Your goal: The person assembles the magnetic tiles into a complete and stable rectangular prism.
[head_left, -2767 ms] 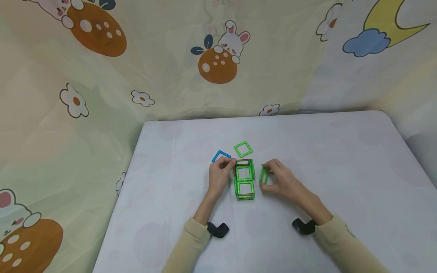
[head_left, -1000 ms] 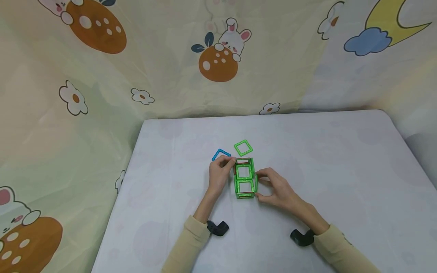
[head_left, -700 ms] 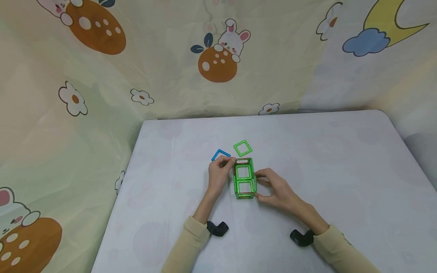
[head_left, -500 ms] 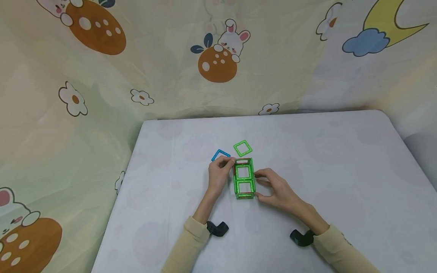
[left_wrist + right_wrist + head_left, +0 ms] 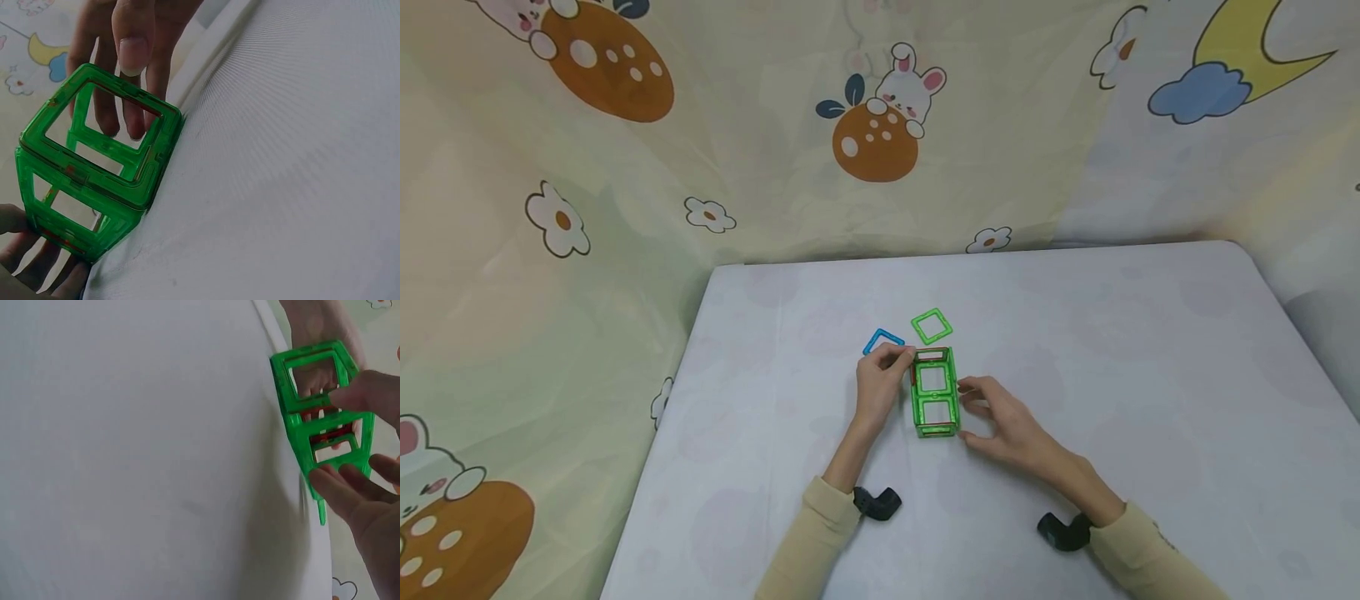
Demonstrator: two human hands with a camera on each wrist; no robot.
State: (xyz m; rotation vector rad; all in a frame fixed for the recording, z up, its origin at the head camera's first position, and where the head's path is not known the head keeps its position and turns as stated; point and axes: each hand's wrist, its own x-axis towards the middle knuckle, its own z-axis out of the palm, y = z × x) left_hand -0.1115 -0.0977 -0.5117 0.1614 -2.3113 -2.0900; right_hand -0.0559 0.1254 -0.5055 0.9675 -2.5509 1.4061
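Note:
A hollow box of green magnetic tiles, two squares long, stands on the white table in the head view. My left hand pinches its far left corner between thumb and fingers. Along the right side lies my right hand, thumb and fingers apart and their tips right at the box wall. In the right wrist view the right thumb and fingers lie over the green box with a gap between them. A thin green edge projects at the box's far end. Red strips show inside the frames.
Beyond the box lies a loose green square tile. A blue tile sits at its left, partly hidden behind the left hand. A printed cloth hangs behind the table's far edge.
My right hand has brought a green square tile leftward onto the box's right side, where it now sits flush. The right fingers have since loosened from it. My left hand has stayed at the corner.

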